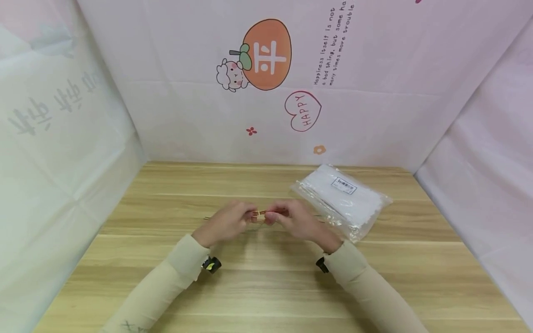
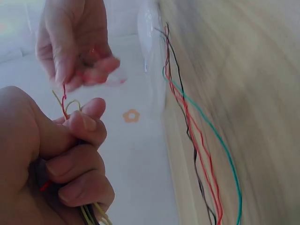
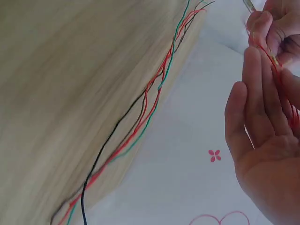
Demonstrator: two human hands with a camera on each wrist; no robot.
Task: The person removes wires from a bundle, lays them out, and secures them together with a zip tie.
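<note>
My left hand (image 2: 61, 154) grips a bunch of thin cords, its thumb and forefinger pinching them near a yellow loop (image 2: 74, 102) and a red cord (image 2: 65, 110). Yellow and dark strands come out below its curled fingers. Facing it, my right hand (image 1: 293, 217) pinches the red cord between thumb and fingers. In the right wrist view more red strands (image 3: 294, 117) run along the right palm, partly hidden by the thumb. Only a short stretch of cord spans the gap between both hands. In the head view the left hand (image 1: 229, 219) is close over the table.
Loose red, black and green cords (image 3: 161, 79) lie lengthwise on the wooden table (image 1: 266, 286) beyond the hands. A clear plastic bag (image 1: 350, 199) with white contents and a barcode label lies behind the right hand. Printed white cloth (image 1: 187, 115) encloses the back and sides.
</note>
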